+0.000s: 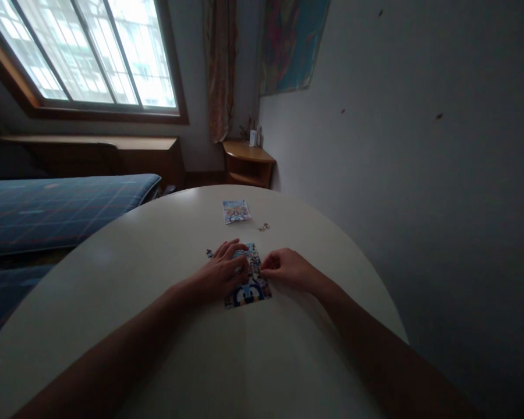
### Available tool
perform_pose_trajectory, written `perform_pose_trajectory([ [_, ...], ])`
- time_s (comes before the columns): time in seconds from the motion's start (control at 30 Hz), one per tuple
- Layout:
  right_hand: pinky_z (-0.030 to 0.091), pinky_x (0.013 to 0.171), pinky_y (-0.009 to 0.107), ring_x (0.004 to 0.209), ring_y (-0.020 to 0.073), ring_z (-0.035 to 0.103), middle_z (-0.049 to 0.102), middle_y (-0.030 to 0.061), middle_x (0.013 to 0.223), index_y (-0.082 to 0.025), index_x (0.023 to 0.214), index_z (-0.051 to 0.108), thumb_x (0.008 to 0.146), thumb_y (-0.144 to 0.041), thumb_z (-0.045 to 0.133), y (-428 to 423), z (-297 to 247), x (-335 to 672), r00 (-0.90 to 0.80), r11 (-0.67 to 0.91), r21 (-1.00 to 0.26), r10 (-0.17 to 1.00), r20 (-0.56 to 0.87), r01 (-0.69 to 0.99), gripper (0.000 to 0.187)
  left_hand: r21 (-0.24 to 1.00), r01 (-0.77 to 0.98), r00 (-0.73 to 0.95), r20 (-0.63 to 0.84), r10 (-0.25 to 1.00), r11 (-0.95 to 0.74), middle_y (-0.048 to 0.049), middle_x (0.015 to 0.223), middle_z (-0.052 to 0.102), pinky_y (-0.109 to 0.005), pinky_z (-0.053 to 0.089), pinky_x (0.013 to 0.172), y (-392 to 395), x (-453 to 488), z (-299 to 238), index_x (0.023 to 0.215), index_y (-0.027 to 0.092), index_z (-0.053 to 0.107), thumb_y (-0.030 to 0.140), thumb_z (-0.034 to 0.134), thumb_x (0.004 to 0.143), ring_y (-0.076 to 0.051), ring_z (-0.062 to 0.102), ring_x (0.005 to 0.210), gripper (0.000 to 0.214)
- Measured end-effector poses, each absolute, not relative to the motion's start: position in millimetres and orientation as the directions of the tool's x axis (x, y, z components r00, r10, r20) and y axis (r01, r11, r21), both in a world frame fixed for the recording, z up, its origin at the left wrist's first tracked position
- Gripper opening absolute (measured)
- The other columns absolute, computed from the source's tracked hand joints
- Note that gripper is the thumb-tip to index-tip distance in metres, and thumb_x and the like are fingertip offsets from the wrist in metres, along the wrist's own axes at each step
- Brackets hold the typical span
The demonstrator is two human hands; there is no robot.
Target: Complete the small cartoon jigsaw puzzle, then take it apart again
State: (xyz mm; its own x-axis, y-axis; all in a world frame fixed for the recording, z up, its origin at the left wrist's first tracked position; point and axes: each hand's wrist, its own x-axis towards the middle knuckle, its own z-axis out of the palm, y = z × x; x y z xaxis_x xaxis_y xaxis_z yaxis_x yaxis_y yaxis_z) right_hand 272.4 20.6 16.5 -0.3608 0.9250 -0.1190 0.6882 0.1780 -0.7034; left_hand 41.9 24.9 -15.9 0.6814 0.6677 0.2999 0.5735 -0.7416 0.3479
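A small colourful jigsaw puzzle (250,287) lies flat on the round white table (166,244). My left hand (222,269) rests on the puzzle's left part, fingers stretched flat over it. My right hand (288,269) sits at the puzzle's right edge with its fingers curled and the fingertips pinched against the edge; what they hold, if anything, is too small to make out. A loose piece (209,253) lies just left of my left fingertips.
A small picture card (236,210) lies farther back on the table, with a couple of loose pieces (264,226) to its right. A bed with a blue checked cover (56,206) stands at the left. A wooden corner shelf (248,160) and a grey wall are behind.
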Motion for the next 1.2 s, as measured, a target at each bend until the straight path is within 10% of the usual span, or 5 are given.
perform_pose_trajectory([
  [0.33, 0.043, 0.063, 0.024, 0.074, 0.0159, 0.065, 0.074, 0.0053, 0.083, -0.018, 0.087, 0.076, 0.074, -0.032, 0.071, 19.4, 18.2, 272.3, -0.334, 0.194, -0.627, 0.936, -0.113, 0.754, 0.019, 0.483, 0.511, 0.599, 0.394, 0.697, -0.711, -0.0067, 0.1, 0.063, -0.038, 0.046, 0.093, 26.0, 45.0, -3.4, 0.086, 0.021, 0.058, 0.031, 0.044, 0.095, -0.022, 0.054, 0.102, 0.02],
  [0.57, 0.039, 0.063, 0.023, 0.068, 0.0121, 0.059, 0.071, 0.0021, 0.078, -0.02, 0.087, 0.075, 0.082, -0.032, 0.066, 8.9, 29.1, 260.2, -0.379, 0.36, -0.589, 0.92, 0.096, 0.724, 0.016, 0.549, 0.652, 0.545, 0.139, 0.827, -0.522, -0.0013, 0.069, 0.061, -0.026, 0.038, 0.06, 34.0, 32.6, 14.2, 0.073, 0.016, 0.065, 0.037, 0.05, 0.089, -0.014, 0.052, 0.062, 0.03],
  [0.77, 0.041, 0.066, 0.023, 0.069, 0.0116, 0.06, 0.07, 0.0011, 0.081, -0.02, 0.089, 0.073, 0.081, -0.026, 0.069, 0.7, 21.0, 250.0, -0.488, 0.506, -0.58, 0.849, 0.204, 0.638, 0.01, 0.609, 0.69, 0.585, -0.152, 0.796, -0.391, -0.0021, 0.069, 0.066, -0.022, 0.034, 0.053, 31.9, 27.8, 19.3, 0.081, 0.013, 0.071, 0.04, 0.054, 0.083, -0.013, 0.053, 0.061, 0.032],
  [1.2, 0.039, 0.069, 0.023, 0.071, 0.0112, 0.06, 0.069, 0.0001, 0.083, -0.02, 0.09, 0.071, 0.08, -0.021, 0.07, -1.8, 20.8, 246.3, -0.605, 0.646, -0.457, 0.754, 0.256, 0.611, 0.011, 0.491, 0.729, 0.604, -0.134, 0.786, -0.477, -0.0036, 0.073, 0.069, -0.023, 0.034, 0.055, 28.7, 31.5, 23.1, 0.083, 0.015, 0.072, 0.035, 0.053, 0.083, -0.013, 0.056, 0.061, 0.028],
])
